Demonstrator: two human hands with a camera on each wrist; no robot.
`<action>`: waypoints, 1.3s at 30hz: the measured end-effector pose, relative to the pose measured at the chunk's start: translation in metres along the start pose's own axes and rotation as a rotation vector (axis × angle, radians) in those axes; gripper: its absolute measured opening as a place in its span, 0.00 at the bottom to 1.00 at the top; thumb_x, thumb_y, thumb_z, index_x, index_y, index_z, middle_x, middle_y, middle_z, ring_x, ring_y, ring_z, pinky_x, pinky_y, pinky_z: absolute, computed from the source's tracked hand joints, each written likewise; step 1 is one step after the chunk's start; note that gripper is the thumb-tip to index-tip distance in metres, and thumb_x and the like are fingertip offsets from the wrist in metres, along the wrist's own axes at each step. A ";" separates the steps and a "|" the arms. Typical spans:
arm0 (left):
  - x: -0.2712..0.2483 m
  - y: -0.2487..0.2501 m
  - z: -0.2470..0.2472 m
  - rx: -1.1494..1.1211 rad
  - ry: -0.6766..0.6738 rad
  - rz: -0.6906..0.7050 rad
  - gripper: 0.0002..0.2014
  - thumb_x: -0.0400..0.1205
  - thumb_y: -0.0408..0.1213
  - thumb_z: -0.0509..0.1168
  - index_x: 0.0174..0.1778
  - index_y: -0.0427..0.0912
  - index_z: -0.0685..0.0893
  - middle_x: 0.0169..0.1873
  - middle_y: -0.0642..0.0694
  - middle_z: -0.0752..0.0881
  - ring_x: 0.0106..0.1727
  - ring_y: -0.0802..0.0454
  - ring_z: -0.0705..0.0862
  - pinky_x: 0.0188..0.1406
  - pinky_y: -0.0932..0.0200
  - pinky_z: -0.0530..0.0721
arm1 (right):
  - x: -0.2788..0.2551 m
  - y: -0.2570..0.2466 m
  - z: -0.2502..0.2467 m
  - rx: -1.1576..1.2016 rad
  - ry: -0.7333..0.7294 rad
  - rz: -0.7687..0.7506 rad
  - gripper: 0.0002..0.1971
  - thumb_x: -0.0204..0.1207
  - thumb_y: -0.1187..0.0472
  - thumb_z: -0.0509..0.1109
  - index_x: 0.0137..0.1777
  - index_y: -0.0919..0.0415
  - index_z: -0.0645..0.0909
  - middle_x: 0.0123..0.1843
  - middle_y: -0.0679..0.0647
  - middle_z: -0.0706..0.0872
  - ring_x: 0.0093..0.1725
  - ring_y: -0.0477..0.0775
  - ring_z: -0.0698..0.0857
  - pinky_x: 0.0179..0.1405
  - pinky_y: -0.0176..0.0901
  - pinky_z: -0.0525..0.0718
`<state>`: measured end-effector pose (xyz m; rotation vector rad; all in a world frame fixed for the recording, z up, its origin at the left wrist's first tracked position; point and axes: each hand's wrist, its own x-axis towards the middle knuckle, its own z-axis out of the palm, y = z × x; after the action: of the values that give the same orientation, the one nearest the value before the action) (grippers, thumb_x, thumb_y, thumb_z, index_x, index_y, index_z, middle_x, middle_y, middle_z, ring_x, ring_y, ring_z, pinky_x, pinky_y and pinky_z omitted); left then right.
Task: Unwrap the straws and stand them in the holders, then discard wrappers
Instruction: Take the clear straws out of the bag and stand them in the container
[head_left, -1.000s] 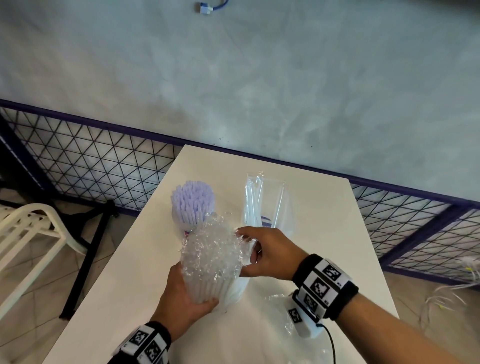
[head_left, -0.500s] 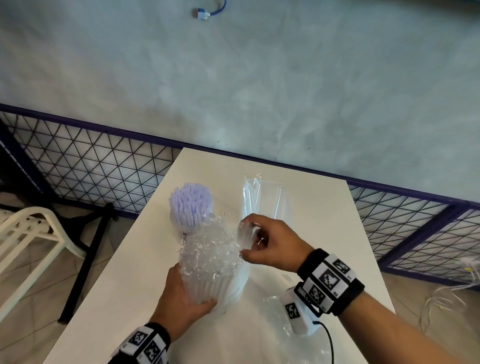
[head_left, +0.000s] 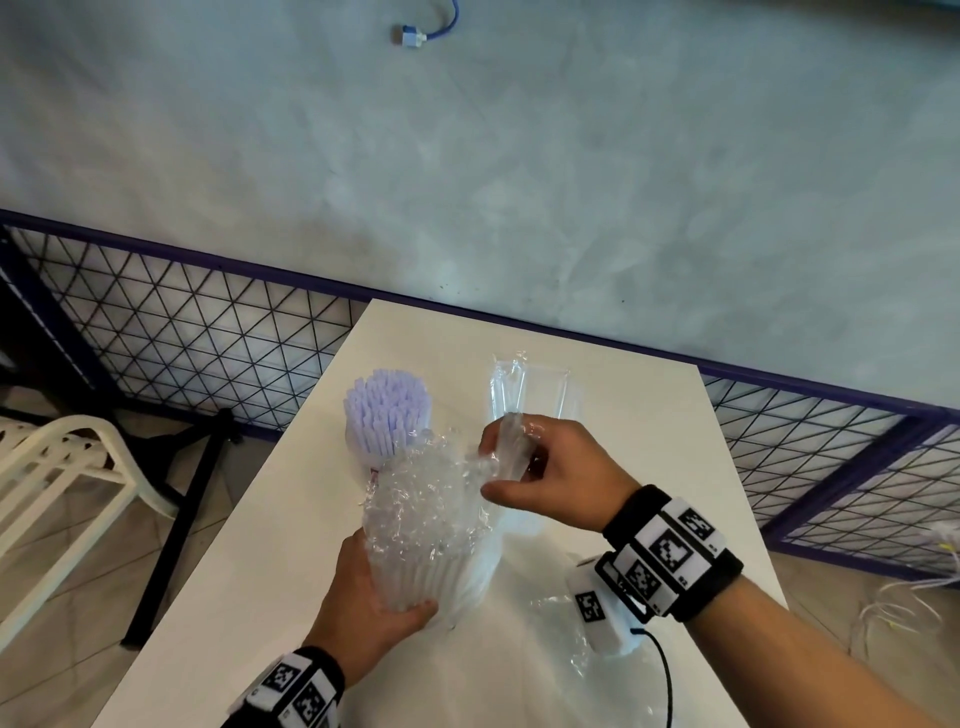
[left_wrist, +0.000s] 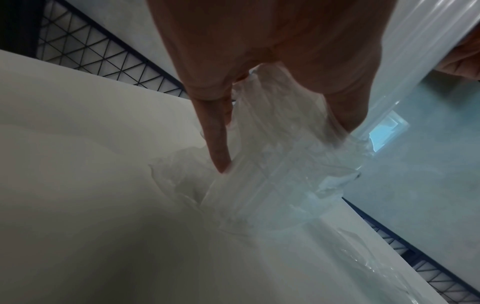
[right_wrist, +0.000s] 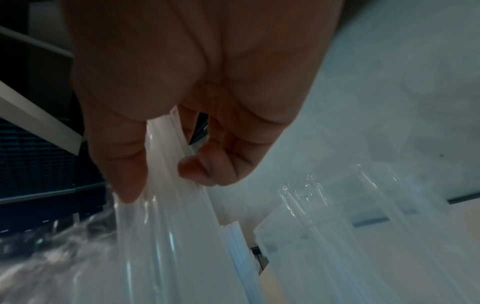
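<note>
A bundle of white straws in crinkled clear wrappers (head_left: 426, 514) stands upright on the white table (head_left: 249, 597). My left hand (head_left: 395, 608) grips the bundle near its base; in the left wrist view its fingers (left_wrist: 218, 148) lie along the clear plastic. At the bundle's top right, my right hand (head_left: 491, 467) pinches a few wrapped straws (head_left: 508, 447) between thumb and fingers, as the right wrist view shows of the straws (right_wrist: 166, 185). Behind them a holder of bare lilac straws (head_left: 388, 410) stands upright.
A clear plastic straw bag (head_left: 530, 389) stands behind my right hand. Loose clear wrapping (head_left: 561, 618) lies on the table under my right wrist. A wire-mesh fence with a purple rail (head_left: 182, 338) runs behind the table. A white plastic chair (head_left: 57, 467) sits at the left.
My right hand has risen slightly up and to the right, drawing a few wrapped straws out of the bundle's top. My left hand keeps its grip.
</note>
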<state>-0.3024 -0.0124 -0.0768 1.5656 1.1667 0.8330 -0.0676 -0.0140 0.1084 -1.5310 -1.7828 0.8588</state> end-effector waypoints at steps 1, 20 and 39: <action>0.000 0.000 0.000 0.005 0.000 0.007 0.50 0.58 0.42 0.86 0.73 0.50 0.67 0.66 0.56 0.75 0.65 0.75 0.74 0.61 0.82 0.69 | 0.001 -0.001 -0.002 -0.003 -0.004 0.008 0.14 0.66 0.61 0.81 0.47 0.47 0.82 0.42 0.49 0.88 0.32 0.53 0.81 0.36 0.41 0.83; -0.001 -0.001 0.001 -0.032 -0.004 -0.018 0.50 0.58 0.39 0.87 0.71 0.54 0.64 0.64 0.61 0.74 0.63 0.80 0.74 0.57 0.83 0.71 | 0.006 0.004 0.008 -0.001 0.003 0.048 0.11 0.66 0.66 0.78 0.44 0.50 0.85 0.46 0.46 0.89 0.45 0.44 0.86 0.43 0.34 0.82; 0.000 -0.003 0.001 0.032 -0.001 0.009 0.52 0.55 0.50 0.84 0.73 0.62 0.62 0.65 0.60 0.72 0.68 0.67 0.74 0.67 0.60 0.72 | 0.014 -0.016 0.007 -0.101 -0.169 0.027 0.17 0.60 0.49 0.87 0.46 0.45 0.84 0.45 0.39 0.86 0.46 0.40 0.85 0.44 0.35 0.81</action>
<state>-0.3020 -0.0127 -0.0800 1.5981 1.1787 0.8232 -0.0843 -0.0027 0.1182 -1.5901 -1.9570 0.9484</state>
